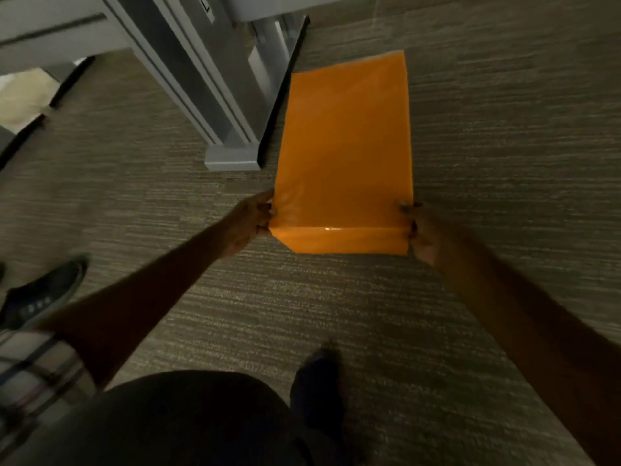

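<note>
The grey post (232,156) is crowding the way. The orange bag (342,146) is hanging just to its right, and the left hand (250,220) is gripping the bag close by the post's foot. Further right of the post, the carpet (504,146) is lying open. A dark shoe (43,294) is standing well to the post's near left.

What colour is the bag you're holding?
Plain orange bag, glossy, no print visible; the head view shows it, both hands gripping its near end.

Above the carpet (487,129), a bag (342,146) between left hand (250,223) and right hand (423,233); furniture leg (232,156) just left, perhaps farther back.
</note>
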Motion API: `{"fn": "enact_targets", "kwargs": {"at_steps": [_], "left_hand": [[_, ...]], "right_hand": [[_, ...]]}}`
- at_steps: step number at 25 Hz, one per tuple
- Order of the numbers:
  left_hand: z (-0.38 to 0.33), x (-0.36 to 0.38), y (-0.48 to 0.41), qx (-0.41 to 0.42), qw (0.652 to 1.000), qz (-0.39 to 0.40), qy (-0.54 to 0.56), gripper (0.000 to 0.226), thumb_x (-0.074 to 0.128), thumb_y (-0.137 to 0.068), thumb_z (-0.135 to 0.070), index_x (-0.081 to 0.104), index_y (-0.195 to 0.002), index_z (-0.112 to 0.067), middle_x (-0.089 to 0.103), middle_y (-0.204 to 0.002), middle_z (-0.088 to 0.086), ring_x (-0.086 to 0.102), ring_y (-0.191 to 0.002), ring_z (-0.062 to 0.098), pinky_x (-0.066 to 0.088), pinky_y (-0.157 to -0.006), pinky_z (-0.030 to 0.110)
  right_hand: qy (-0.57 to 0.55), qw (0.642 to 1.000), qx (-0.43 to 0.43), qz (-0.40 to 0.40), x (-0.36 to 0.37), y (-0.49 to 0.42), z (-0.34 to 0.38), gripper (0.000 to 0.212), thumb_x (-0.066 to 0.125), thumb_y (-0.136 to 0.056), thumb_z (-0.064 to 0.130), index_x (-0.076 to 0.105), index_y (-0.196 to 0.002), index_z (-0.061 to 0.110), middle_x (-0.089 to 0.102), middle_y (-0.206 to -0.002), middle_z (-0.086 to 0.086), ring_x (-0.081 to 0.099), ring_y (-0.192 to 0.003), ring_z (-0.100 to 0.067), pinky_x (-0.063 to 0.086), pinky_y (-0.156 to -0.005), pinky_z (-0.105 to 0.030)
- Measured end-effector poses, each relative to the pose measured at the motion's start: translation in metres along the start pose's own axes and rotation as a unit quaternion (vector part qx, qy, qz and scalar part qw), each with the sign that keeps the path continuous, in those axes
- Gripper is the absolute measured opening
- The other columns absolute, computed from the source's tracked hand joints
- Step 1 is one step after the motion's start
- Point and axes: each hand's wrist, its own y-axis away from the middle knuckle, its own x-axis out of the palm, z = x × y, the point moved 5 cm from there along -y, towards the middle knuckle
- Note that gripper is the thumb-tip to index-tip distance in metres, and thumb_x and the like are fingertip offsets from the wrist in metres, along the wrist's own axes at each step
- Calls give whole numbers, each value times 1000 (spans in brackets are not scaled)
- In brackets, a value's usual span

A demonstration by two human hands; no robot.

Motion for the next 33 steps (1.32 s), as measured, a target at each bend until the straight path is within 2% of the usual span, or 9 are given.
{"fn": "enact_targets", "kwargs": {"at_steps": [5, 9, 11, 14, 16, 20, 23, 28, 33], "left_hand": [[-15, -69, -38, 26, 998, -49, -22, 56, 40, -95, 6, 48, -141, -25, 67, -103, -1, 67, -83, 12, 58, -71, 28], [-14, -125, -74, 32, 994, -101, -16, 50, 39, -100, -7, 46, -142, -33, 69, -93, -6, 65, -79, 12, 55, -71, 28], [-13, -147, -87, 38, 992, -117, -34, 53, 41, -98, -7, 43, -141, -37, 73, -91, -15, 68, -83, 9, 55, -73, 29], [-15, -157, -107, 43, 991, -117, -42, 57, 44, -94, -14, 41, -146, -39, 68, -113, -13, 66, -102, 15, 53, -84, 34], [-18, -157, -114, 56, 989, -126, -46, 56, 44, -94, -17, 43, -145, -41, 65, -121, -11, 65, -105, 14, 54, -83, 32], [7, -165, -111, 78, 987, -137, -42, 55, 40, -100, -14, 35, -150, -37, 58, -138, -5, 62, -105, 8, 53, -74, 24], [17, -163, -109, 122, 984, -125, -42, 50, 37, -104, -17, 32, -151, -36, 55, -138, -9, 59, -107, -3, 54, -69, 13], [14, -156, -114, 144, 980, -110, -79, 54, 34, -102, -7, 35, -151, -30, 59, -133, 1, 60, -104, 6, 53, -67, 11], [-13, -158, -131, 28, 993, -82, -84, 56, 42, -95, -7, 46, -145, -31, 63, -130, -1, 64, -112, 24, 55, -73, 26]], "right_hand": [[-47, 997, -52, 27, 75, -20, 12, 45, 57, -100, 20, 51, -144, 17, 60, -130, -3, 58, -110, -24, 50, -81, -36], [-33, 991, -125, 31, 136, -45, 24, 31, 57, -99, 17, 61, -130, 15, 68, -109, 2, 67, -96, -16, 55, -67, -24], [3, 987, -159, 21, 160, -58, 31, 31, 58, -99, 19, 64, -130, 15, 70, -112, -1, 67, -97, -17, 57, -73, -28], [147, 966, -208, -45, 171, -76, 27, 30, 50, -96, 45, 66, -115, 27, 70, -109, 1, 67, -97, -21, 57, -89, -49], [207, 943, -245, -85, 169, -73, 24, 41, 42, -94, 59, 64, -108, 27, 70, -102, 2, 68, -91, -21, 57, -85, -49], [259, 909, -310, -103, 172, -54, 7, 37, 43, -102, 49, 63, -116, 21, 60, -82, 14, 57, -69, 5, 45, -63, -22], [257, 892, -350, -124, 173, -38, -6, 38, 47, -104, 41, 63, -120, 10, 55, -77, 16, 52, -62, 10, 34, -54, -7], [234, 906, -330, -122, 162, -27, -3, 35, 46, -104, 42, 64, -117, 15, 64, -86, 5, 53, -67, -2, 37, -61, -22], [318, 912, -231, -118, 160, -62, 34, 37, 41, -103, 45, 63, -102, 15, 58, -80, 0, 57, -72, -20, 42, -66, -35]]}}
